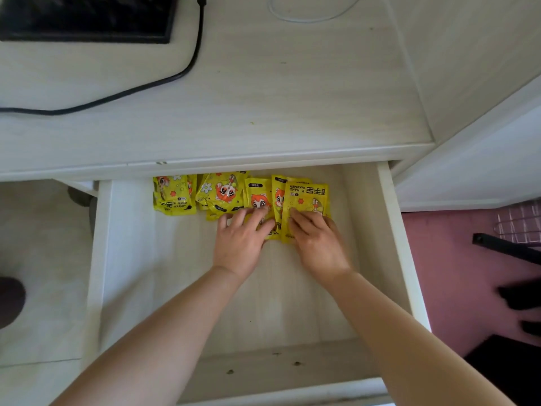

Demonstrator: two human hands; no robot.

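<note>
An open pale wooden drawer [389, 230] holds several yellow hand-warmer packets along its back. The leftmost packet [174, 194] and a small pile [221, 193] lie apart from my hands. My left hand [241, 240] rests with spread fingers on a packet printed with an orange cartoon face [257, 196]. My right hand [317, 244] lies with its fingers on the rightmost packet [307, 196], which overlaps its neighbours. Whether any finger curls under a packet is hidden.
The desk top [263, 98] above the drawer carries a black device [87, 17], a black cable [146, 86] and a white cable loop [313, 10]. A pink surface [453, 273] with dark objects lies to the right. The floor [38, 244] is at left.
</note>
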